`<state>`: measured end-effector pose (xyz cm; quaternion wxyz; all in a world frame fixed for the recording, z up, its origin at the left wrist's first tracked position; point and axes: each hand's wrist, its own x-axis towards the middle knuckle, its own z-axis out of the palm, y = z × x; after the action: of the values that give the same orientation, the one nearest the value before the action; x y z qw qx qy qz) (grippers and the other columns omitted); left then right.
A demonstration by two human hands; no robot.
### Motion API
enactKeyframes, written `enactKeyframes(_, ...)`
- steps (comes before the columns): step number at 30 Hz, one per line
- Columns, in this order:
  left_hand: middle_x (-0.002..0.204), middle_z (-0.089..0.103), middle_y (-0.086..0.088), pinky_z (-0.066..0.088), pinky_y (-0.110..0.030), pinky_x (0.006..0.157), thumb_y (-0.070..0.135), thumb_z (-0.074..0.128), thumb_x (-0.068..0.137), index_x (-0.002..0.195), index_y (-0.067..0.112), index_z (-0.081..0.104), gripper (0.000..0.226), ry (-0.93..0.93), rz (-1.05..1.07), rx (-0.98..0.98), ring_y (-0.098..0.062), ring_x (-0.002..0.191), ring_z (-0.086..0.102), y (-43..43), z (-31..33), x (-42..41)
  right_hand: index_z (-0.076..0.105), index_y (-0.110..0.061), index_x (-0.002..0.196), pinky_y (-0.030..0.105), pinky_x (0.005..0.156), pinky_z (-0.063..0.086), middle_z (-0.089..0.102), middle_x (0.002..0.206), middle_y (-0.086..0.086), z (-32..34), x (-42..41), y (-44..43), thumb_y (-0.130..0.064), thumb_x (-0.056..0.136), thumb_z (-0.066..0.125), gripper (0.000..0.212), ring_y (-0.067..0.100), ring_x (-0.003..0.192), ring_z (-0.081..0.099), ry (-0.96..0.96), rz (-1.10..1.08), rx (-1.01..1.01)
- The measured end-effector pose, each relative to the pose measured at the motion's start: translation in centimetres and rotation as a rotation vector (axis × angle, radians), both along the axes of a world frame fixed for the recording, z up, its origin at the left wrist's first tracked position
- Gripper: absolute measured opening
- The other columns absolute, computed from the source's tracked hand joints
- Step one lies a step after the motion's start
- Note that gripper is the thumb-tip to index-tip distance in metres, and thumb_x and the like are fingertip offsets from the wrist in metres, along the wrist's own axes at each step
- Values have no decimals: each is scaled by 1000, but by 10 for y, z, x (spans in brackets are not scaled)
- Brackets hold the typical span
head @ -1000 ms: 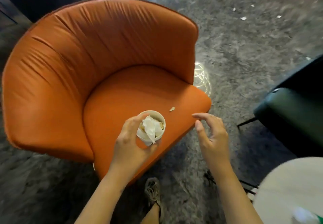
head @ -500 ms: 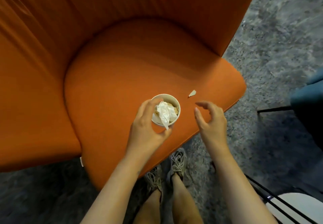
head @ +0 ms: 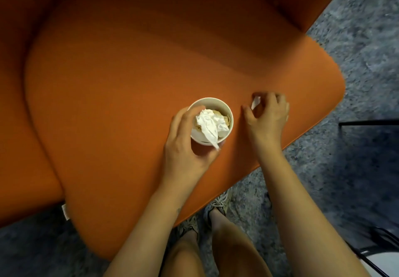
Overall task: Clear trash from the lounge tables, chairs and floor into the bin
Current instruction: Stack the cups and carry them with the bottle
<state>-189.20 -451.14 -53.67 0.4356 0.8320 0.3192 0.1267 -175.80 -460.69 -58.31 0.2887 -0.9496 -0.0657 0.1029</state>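
Gripping a white cup (head: 216,102) stuffed with crumpled tissue (head: 210,123), the left hand (head: 185,147) holds it over the orange chair seat (head: 129,82). Right hand (head: 267,121) just beside it, fingers curled, pinching a small white paper scrap (head: 255,103) at the seat surface; lifted or not, cannot tell.

Over an orange armchair seat (head: 129,78), a paper cup (head: 216,99) stuffed with crumpled tissue (head: 210,123) is gripped by the left hand (head: 185,149), while a small white scrap (head: 255,102) is pinched by the right hand (head: 268,118).
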Motion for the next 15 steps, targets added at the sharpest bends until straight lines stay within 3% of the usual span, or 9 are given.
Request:
enactKeyframes(3,123,49,-3,35,-12,95,10,83,60,123,10,50,72,-48,-9,14,-7,115,45,1,-1,2,63,-5,91,38,87,34,58,99,17,-3,-1,0,-11,79,67,14,33,97,50,-19,17,50)
enactKeyframes(8,130,42,1,32,-7,96,16,83,65,134,22,34,86,-41,-19,19,-8,121,40,2,6,2,62,-1,89,17,73,34,60,90,15,3,-4,1,4,76,63,14,23,79,54,-16,6,160)
enactKeyframes(13,133,44,-9,28,-4,96,10,80,66,119,26,42,67,-31,-63,70,-12,121,39,6,13,-1,60,-6,83,31,73,42,64,83,13,5,-3,0,5,75,62,13,27,78,59,128,-32,154)
enactKeyframes(15,131,43,-7,27,-2,94,9,80,65,114,26,46,61,-28,-46,70,-8,118,37,5,18,-3,59,-6,81,28,71,39,64,83,10,9,-6,-3,7,75,58,15,25,78,57,163,8,136)
